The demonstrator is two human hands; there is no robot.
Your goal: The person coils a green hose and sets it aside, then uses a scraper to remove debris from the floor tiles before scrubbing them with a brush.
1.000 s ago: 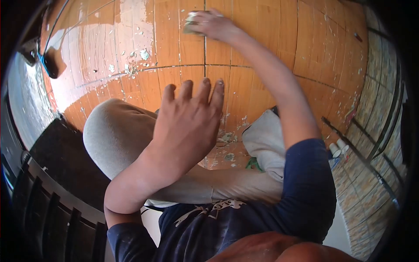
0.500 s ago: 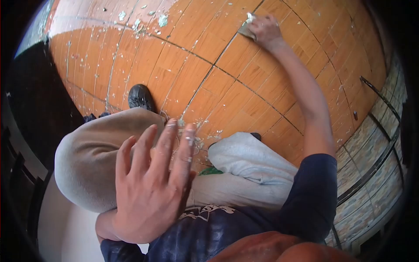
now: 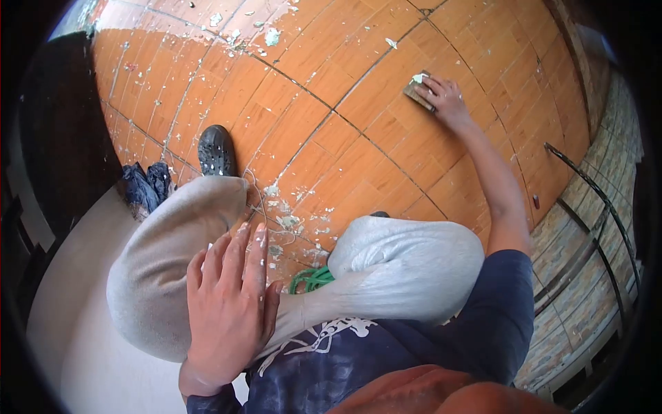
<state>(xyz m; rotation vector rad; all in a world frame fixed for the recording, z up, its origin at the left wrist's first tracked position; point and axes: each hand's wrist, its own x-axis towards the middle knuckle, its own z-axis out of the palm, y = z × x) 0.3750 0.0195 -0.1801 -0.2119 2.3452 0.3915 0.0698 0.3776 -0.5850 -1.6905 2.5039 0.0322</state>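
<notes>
My right hand [image 3: 445, 101] reaches out over the orange wood-look tile floor [image 3: 386, 155], fingers closed on a flat, rectangular scraper [image 3: 419, 93]. Pale green-white crumbs sit on its upper edge. The tool lies flat against the tiles or just over them. Close to my body, my left hand [image 3: 231, 297] is held up above my bent leg, back toward me. Its fingers are stretched out and hold nothing, and white specks cling to the fingertips. Loose pale flakes [image 3: 288, 221] are scattered on the floor beyond it, between my knees.
More flakes [image 3: 272, 36] lie on the tiles at the upper left. A dark shoe [image 3: 216, 150] stands on the floor, with a dark plastic bag [image 3: 146, 185] beside it. Something green [image 3: 312, 279] shows between my legs. At the right are dark curved metal bars [image 3: 593, 179].
My right hand has drawn the scraper back toward me and to the right. My left hand is lower, its fingers closer together. The view has shifted a little.
</notes>
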